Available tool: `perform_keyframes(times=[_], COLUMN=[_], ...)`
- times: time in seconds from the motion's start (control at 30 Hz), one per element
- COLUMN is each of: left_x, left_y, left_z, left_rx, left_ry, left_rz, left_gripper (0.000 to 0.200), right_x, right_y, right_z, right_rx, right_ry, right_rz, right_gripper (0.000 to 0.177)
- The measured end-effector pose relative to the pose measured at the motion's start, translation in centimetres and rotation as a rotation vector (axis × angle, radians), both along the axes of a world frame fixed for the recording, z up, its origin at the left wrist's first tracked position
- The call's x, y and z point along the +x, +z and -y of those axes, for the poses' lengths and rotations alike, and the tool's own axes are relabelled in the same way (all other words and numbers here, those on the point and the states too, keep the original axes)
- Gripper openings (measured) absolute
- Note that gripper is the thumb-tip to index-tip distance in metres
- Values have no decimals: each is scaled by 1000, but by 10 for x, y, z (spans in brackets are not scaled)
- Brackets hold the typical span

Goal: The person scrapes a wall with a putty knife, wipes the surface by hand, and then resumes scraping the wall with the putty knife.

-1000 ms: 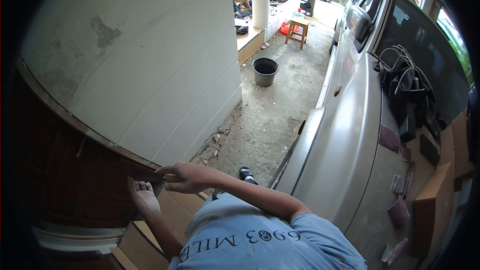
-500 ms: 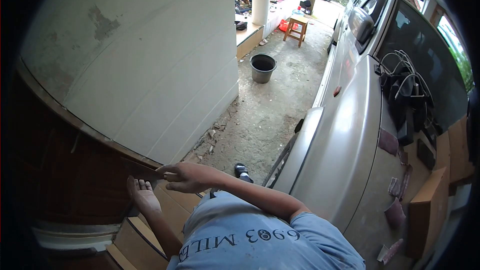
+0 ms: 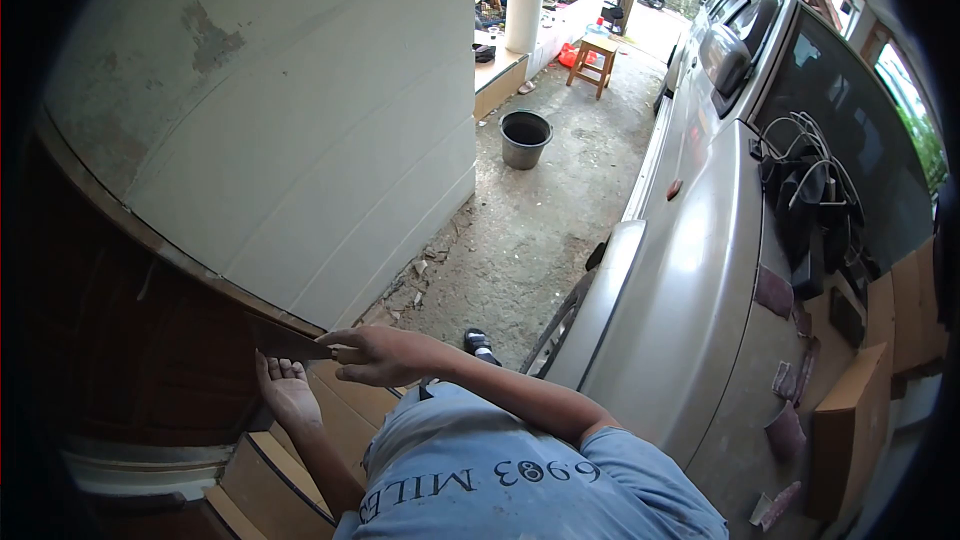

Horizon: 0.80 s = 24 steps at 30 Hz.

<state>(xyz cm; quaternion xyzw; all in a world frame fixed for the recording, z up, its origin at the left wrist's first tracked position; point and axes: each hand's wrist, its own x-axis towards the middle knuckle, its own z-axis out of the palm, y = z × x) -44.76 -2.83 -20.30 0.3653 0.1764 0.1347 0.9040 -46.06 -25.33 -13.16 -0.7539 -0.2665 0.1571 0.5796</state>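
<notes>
Flat blade [image 3: 292, 344] between two hands, near the lower edge of the pale wall [image 3: 330, 150].
Right hand [image 3: 385, 356] pinches its near end; left hand [image 3: 290, 395], palm up, fingers loosely curled, is just beside it, contact unclear. This looks like a handling step; shifting the blade calls for a firm pinch and fingertips clear of its edge.
</notes>
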Motion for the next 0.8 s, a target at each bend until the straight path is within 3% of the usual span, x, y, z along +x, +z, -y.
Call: perform_keyframes(times=[0.03, 0.13, 0.27, 0.37, 0.43, 0.5, 0.67, 0.8], left_x=[-1, 2, 0, 0, 4, 14, 40, 42], left_y=[1, -25, -16, 1, 3, -2, 33, 64], left_z=[1, -22, -14, -1, 0, -9, -3, 2], left_rx=[-36, -185, -381, -404, -403, -409, 167, 444], left_ry=[-22, -358, -411, -397, -328, -408, -137, -207], left_rz=[18, 230, 281, 284, 238, 216, 229, 379], left_gripper=[16, 16, 24, 29, 32, 32, 15, 17], right_x=[0, 3, 9, 10, 12, 14, 12, 7], right_y=[3, 2, -17, 5, -6, -14, -6, 0], right_z=[2, 3, 2, 9, 9, 5, 5, 11], right_rx=[-6, -20, 69, 75, 206, 342, 604, 760], right_ry=[10, 26, 33, 91, 96, 85, -8, -10], right_rz=[-22, -48, -243, -508, -617, -714, -858, -794], right_gripper=[57, 57, 56, 58, 58, 56, 54, 54])
